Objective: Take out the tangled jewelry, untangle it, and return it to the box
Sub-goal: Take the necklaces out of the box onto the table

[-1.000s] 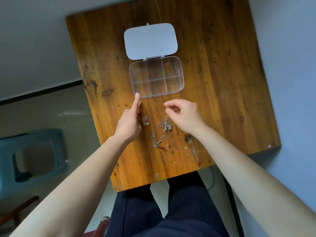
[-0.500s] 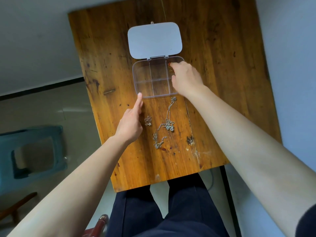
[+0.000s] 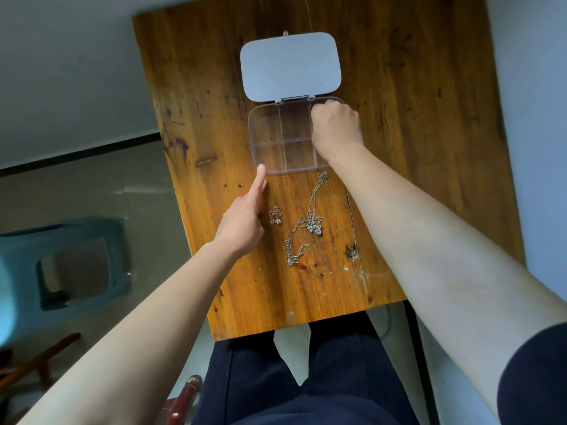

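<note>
Since a second ago the right hand (image 3: pixel 336 127) has left the chains near the middle of the frame and reached up into the clear compartment box (image 3: pixel 267 139), where it now sits curled over the upper right compartment; its grip is hidden by the knuckles, so I cannot tell whether it holds anything. Left hand (image 3: pixel 244 223) stays put, index finger stretched out with the tip touching the box's lower left corner, other fingers folded, grip holding nothing visible.

From the head camera, the box lies open on the wooden bench (image 3: pixel 196 87), its grey lid (image 3: pixel 290 67) folded flat toward the top of the frame. Below the box, the tangled silver chains (image 3: pixel 311 219) lie on the bench, one strand running up nearly to the box's lower edge. Just left of them, beside the left hand, rests a small pinkish pendant cluster (image 3: pixel 275 215). Lower down lies a separate short chain (image 3: pixel 293 251).
</note>
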`<state>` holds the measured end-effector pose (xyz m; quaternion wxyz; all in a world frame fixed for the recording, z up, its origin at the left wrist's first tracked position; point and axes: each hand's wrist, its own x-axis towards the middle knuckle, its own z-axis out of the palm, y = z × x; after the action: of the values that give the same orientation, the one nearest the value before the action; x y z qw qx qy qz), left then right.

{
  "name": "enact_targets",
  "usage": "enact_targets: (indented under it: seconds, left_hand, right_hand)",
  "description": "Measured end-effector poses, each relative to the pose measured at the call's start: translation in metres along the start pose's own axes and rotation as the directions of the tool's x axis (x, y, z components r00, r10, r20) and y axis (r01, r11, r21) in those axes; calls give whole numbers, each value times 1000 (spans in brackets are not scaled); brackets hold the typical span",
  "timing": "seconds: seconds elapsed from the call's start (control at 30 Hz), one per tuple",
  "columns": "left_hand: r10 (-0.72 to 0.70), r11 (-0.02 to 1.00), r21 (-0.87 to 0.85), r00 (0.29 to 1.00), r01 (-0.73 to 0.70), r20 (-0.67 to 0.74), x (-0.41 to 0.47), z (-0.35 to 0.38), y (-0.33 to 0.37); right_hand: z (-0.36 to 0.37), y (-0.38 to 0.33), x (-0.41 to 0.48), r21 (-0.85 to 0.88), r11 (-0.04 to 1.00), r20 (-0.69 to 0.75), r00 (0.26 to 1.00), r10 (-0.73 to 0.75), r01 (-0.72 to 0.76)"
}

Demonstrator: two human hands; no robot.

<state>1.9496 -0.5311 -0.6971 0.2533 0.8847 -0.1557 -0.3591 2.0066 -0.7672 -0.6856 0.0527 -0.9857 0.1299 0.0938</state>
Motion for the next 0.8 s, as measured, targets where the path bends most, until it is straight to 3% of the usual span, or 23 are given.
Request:
enact_targets:
  seconds: [0.17, 0.37, 0.53, 0.6, 0.8]
  left_hand:
    - [11, 1000, 20, 1000, -11, -5, 1, 1, -2]
    - [30, 999, 21, 1000, -31, 7, 0, 1, -2]
    - [28, 999, 23, 1000, -28, 0, 0, 4, -2]
    - [31, 999, 18, 1000, -31, -1, 0, 5, -3]
    - [46, 999, 26, 999, -46, -12, 0, 8, -5]
  right_hand:
    - [-2, 7, -5, 295, 947, -14, 990, 138, -128]
    - [-32, 4, -58, 633, 764, -92, 968, 234, -124]
    - [-32, 4, -130, 794, 595, -176, 892, 417, -122]
    - [-19, 4, -156, 826, 540, -125, 880, 458, -163]
    - [33, 1, -200, 761, 503, 147, 864, 481, -409]
